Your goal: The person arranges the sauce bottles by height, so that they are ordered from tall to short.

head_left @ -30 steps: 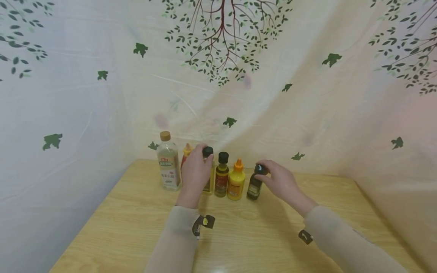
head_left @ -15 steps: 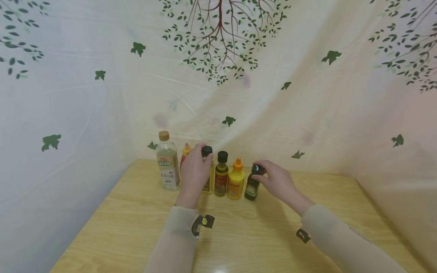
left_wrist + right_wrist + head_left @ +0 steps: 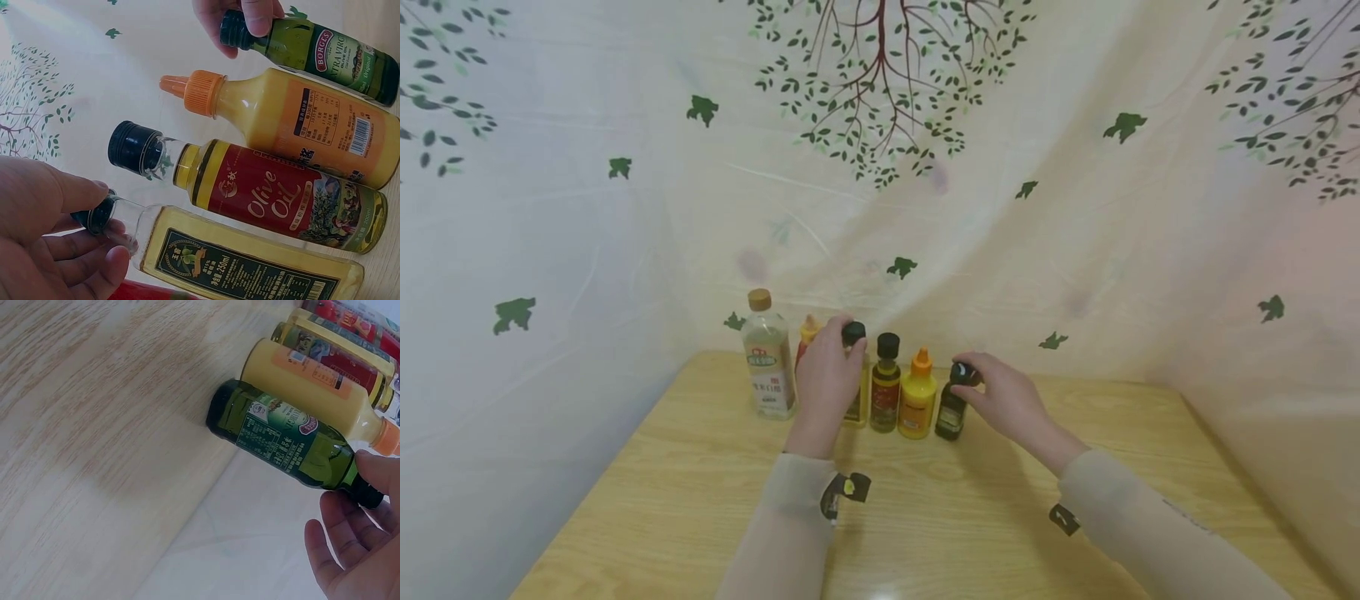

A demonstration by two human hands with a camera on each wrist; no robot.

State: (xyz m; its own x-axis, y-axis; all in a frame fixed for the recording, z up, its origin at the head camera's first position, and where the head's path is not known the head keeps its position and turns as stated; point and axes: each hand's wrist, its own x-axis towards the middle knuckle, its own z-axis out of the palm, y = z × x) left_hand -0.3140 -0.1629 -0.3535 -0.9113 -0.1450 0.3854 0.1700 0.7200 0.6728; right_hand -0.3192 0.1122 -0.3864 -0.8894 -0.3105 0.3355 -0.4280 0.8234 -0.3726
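Note:
My left hand point(image 3: 827, 379) grips a square, pale-yellow oil bottle point(image 3: 250, 256) at its black cap and neck, thumb on one side and fingers on the other. My right hand point(image 3: 1011, 400) pinches the dark cap and neck of a small green olive oil bottle point(image 3: 281, 437), which stands at the right end of a row. Close beside it is a yellow squeeze bottle point(image 3: 917, 404) with an orange nozzle. Between that and the square bottle stands a red-labelled olive oil bottle point(image 3: 269, 194) with a black cap.
A tall clear bottle point(image 3: 767, 371) with a tan cap ends the row on the left. Next to it, a red squeeze bottle point(image 3: 808, 333) is mostly behind my left hand. All stand on a wooden table point(image 3: 925, 517), with a leaf-patterned curtain point(image 3: 985, 233) behind.
My right hand has shifted left with the green olive oil bottle, narrowing the gap to the yellow squeeze bottle. My left hand keeps its grip on the square oil bottle, which stays in place.

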